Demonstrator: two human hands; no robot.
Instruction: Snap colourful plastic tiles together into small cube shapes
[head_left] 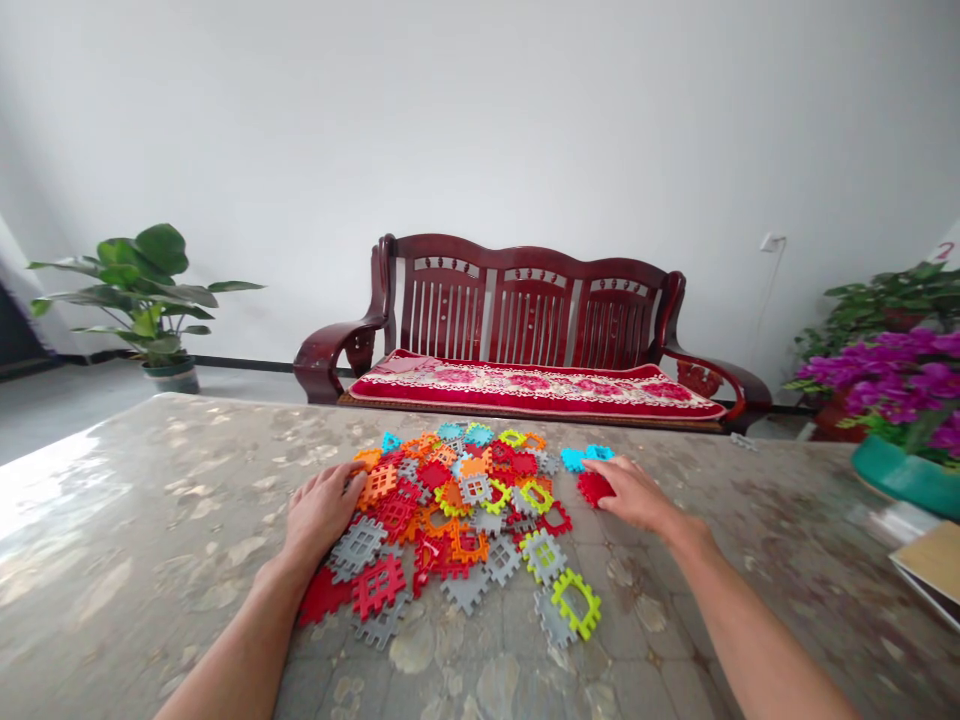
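A heap of plastic interlocking tiles (475,488) with notched edges lies on the table, in red, orange, grey, lime green and blue. Many have window-like or shaped cutouts. My left hand (324,507) rests at the heap's left edge, fingers stretched out, beside an orange tile (377,484) with a window cutout. To the right of the heap, my right hand (636,492) has its thumb and index finger about a red tile (592,487). Its fingertips are close to two blue tiles (587,456); the remaining fingers are partly hidden behind the hand.
The table (187,560) wears a glossy patterned cover. A grey tile (742,441) lies near its far right edge. Purple flowers in a teal pot (904,475) and a box (934,560) stand at right. Beyond are a wooden bench (525,310) and a potted plant (161,300).
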